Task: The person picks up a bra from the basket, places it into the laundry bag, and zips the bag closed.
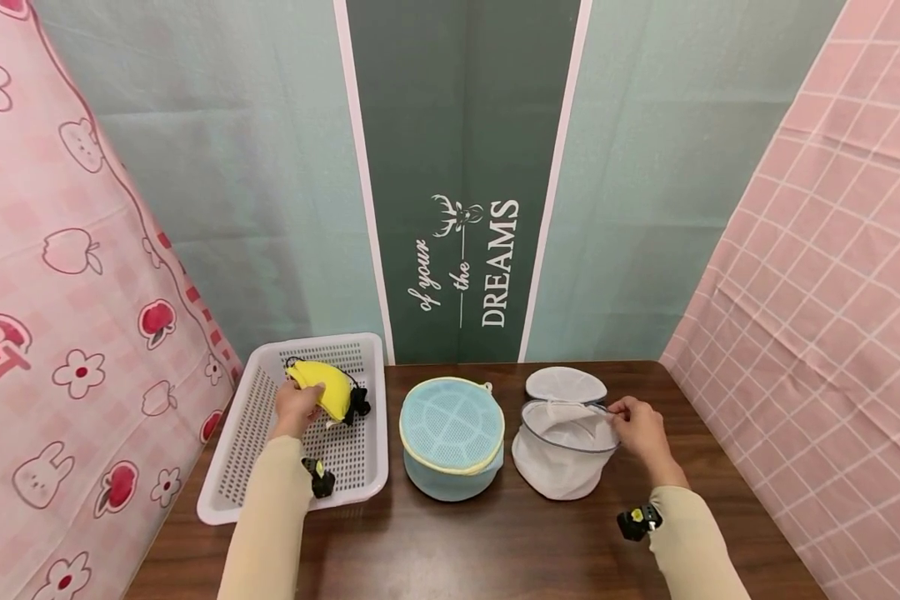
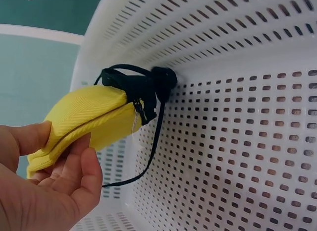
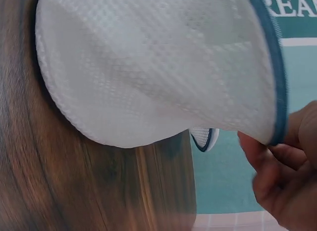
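In the head view my left hand (image 1: 297, 407) is over a white plastic basket (image 1: 378, 417). It pinches a small curved yellow fabric bag (image 1: 330, 388) with black straps and cord. The left wrist view shows my thumb on top of the yellow fabric and fingers underneath; a black strap end (image 2: 163, 82) hangs by the basket wall. My right hand (image 1: 642, 429) pinches the dark rim of a round white mesh laundry bag (image 1: 558, 471). This bag stands upright with its top uncovered, and its white lid (image 1: 566, 384) is folded back behind it.
Between the basket and the white bag stands a round light-blue mesh laundry bag (image 1: 452, 421), its yellow-edged lid lying over the top. Everything is on a dark wooden table (image 1: 450, 550). Fabric curtains hang behind and at both sides.
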